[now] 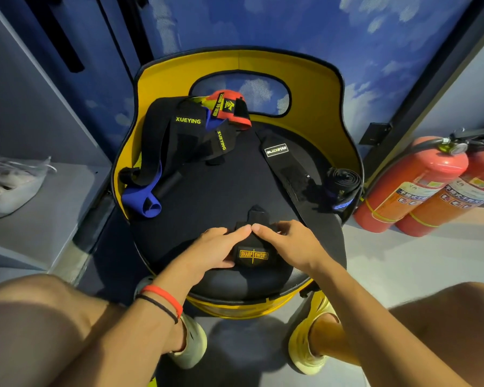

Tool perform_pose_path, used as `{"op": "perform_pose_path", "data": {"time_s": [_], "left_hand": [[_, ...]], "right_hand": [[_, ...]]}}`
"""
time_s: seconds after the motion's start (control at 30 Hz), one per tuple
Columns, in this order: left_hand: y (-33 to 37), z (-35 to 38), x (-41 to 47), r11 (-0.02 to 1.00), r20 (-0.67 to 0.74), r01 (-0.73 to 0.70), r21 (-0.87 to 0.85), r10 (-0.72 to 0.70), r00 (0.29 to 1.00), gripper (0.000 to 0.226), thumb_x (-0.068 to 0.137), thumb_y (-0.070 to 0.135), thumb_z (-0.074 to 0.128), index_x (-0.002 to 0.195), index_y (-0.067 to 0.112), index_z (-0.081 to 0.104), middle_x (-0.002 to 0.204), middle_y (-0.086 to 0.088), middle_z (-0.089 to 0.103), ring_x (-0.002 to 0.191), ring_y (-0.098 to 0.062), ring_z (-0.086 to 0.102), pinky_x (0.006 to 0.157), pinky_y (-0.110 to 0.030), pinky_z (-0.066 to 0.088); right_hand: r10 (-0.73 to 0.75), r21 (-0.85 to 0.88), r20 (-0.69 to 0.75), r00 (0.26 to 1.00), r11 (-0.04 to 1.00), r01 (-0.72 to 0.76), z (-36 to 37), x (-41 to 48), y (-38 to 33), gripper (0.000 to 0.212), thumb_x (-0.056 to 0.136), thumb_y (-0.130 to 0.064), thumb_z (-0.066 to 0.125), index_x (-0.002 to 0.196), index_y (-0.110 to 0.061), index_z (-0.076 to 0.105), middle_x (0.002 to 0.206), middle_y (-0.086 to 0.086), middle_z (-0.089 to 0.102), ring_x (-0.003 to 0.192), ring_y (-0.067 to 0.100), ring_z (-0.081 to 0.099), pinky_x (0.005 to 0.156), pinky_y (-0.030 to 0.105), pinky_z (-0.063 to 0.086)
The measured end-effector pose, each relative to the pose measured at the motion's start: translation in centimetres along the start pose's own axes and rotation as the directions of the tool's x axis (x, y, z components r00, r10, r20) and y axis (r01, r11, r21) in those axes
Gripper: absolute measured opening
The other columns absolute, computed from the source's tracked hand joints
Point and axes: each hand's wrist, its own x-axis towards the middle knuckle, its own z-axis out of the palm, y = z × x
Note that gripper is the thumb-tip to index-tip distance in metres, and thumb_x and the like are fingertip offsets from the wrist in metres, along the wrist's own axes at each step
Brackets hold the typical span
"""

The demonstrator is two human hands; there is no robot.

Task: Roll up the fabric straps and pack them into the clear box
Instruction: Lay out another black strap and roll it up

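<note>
A black strap with an orange "SHARP SWORD" label (253,255) lies on the near part of the black chair seat (215,202). My left hand (220,248) and my right hand (288,244) both press on it, fingertips meeting over its top edge. Further back lie a black and blue "XUEYING" strap (162,146), a red strap (229,108) and a flat black "BLIZZSTAR" strap (284,166). A rolled black strap (341,185) rests at the seat's right edge. No clear box is in view.
The chair has a yellow backrest (344,141) curving around the seat. Two red fire extinguishers (419,185) lie on the floor at the right. A grey shelf with a plastic bag (11,182) stands at the left. My knees and yellow shoes sit below the seat.
</note>
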Motion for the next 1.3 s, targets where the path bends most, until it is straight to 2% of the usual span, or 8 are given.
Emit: {"op": "perform_pose_path", "data": {"time_s": [0.1, 0.23, 0.4, 0.5, 0.63, 0.87, 1.1, 1.3], "left_hand": [[0.4, 0.2, 0.6, 0.999, -0.005, 0.038, -0.007, -0.038, 0.999, 0.066, 0.087, 0.061, 0.069, 0.13, 0.013, 0.056, 0.112, -0.001, 0.069, 0.103, -0.016, 0.068, 0.087, -0.035, 0.062], [1.0, 0.7, 1.7, 0.999, -0.071, 0.049, 0.01, -0.048, 0.996, 0.089, 0.076, 0.072, 0.073, 0.138, 0.013, 0.051, 0.12, -0.004, 0.067, 0.102, -0.018, 0.068, 0.072, -0.03, 0.064], [1.8, 1.1, 2.4, 0.996, -0.137, 0.078, -0.046, -0.083, 0.987, 0.079, 0.076, 0.074, 0.071, 0.125, 0.014, 0.058, 0.105, -0.003, 0.07, 0.094, -0.018, 0.069, 0.057, -0.026, 0.061], [2.1, 1.4, 2.1, 0.992, -0.137, 0.116, -0.048, -0.121, 0.983, 0.07, 0.081, 0.072, 0.068, 0.119, 0.015, 0.054, 0.094, 0.001, 0.059, 0.094, -0.022, 0.068, 0.054, -0.024, 0.059], [1.5, 1.4, 1.3, 0.992, -0.154, 0.123, -0.003, -0.122, 0.98, 0.068, 0.088, 0.078, 0.049, 0.121, 0.018, 0.048, 0.107, -0.001, 0.059, 0.086, -0.027, 0.074, 0.068, -0.033, 0.065], [-0.7, 2.0, 0.7, 0.995, -0.155, 0.06, -0.077, -0.072, 0.985, 0.06, 0.098, 0.062, 0.048, 0.126, 0.011, 0.062, 0.106, -0.012, 0.074, 0.075, -0.019, 0.078, 0.078, -0.037, 0.064], [-1.7, 3.5, -0.3, 0.897, -0.149, -0.094, -0.432, 0.032, 0.988, 0.04, 0.085, 0.037, 0.081, 0.119, 0.023, 0.066, 0.116, -0.003, 0.073, 0.106, -0.018, 0.07, 0.089, -0.033, 0.059], [-1.6, 2.6, 0.1, 0.888, -0.163, -0.433, 0.155, 0.455, 0.875, 0.083, 0.069, 0.029, 0.091, 0.137, 0.048, 0.046, 0.13, 0.025, 0.051, 0.119, 0.004, 0.051, 0.101, -0.02, 0.041]], "right_hand": [[0.03, -0.078, -0.074, 0.997, 0.996, -0.036, 0.2, 0.2, 0.2, 0.08, 0.073, -0.094, 0.041, 0.097, -0.021, 0.066, 0.084, 0.0, 0.072, 0.08, 0.022, 0.069, 0.08, 0.046, 0.059], [-0.093, -0.235, -0.09, 0.992, 0.969, 0.069, 0.1, -0.6, 0.5, 0.064, 0.085, -0.084, 0.029, 0.117, -0.033, 0.051, 0.098, 0.001, 0.068, 0.089, 0.026, 0.066, 0.083, 0.048, 0.056], [-0.274, -0.337, 0.078, 0.959, 0.898, 0.284, 0.3, -1.1, 1.2, 0.107, 0.071, -0.07, 0.076, 0.157, -0.035, 0.023, 0.153, -0.008, 0.03, 0.135, 0.016, 0.043, 0.107, 0.039, 0.048], [-0.386, -0.49, 0.013, 0.922, 0.802, 0.342, 0.5, -0.4, 1.6, 0.105, 0.068, -0.053, 0.083, 0.154, -0.032, 0.028, 0.148, -0.009, 0.039, 0.13, 0.022, 0.05, 0.106, 0.041, 0.045], [-0.31, -0.664, 0.038, 0.95, 0.702, 0.256, -0.5, 0.3, -0.2, 0.097, 0.067, -0.068, 0.075, 0.149, -0.034, 0.036, 0.13, -0.007, 0.056, 0.121, 0.021, 0.053, 0.107, 0.039, 0.035], [-0.038, -0.445, 0.065, 0.997, 0.893, 0.063, -0.7, 1.2, -1.2, 0.08, 0.049, -0.076, 0.075, 0.116, -0.035, 0.061, 0.106, -0.006, 0.056, 0.103, 0.017, 0.055, 0.089, 0.041, 0.053], [-0.068, -0.102, -0.005, 0.998, 0.993, 0.068, -0.1, 0.0, -0.1, 0.052, 0.06, -0.066, 0.086, 0.092, -0.03, 0.067, 0.081, -0.013, 0.068, 0.074, 0.001, 0.062, 0.065, 0.022, 0.047], [-0.249, -0.022, -0.03, 0.968, 0.969, 0.248, 0.5, -0.8, 0.9, 0.081, 0.065, -0.06, 0.085, 0.13, -0.037, 0.044, 0.117, -0.02, 0.065, 0.106, 0.003, 0.063, 0.091, 0.03, 0.054]]}}
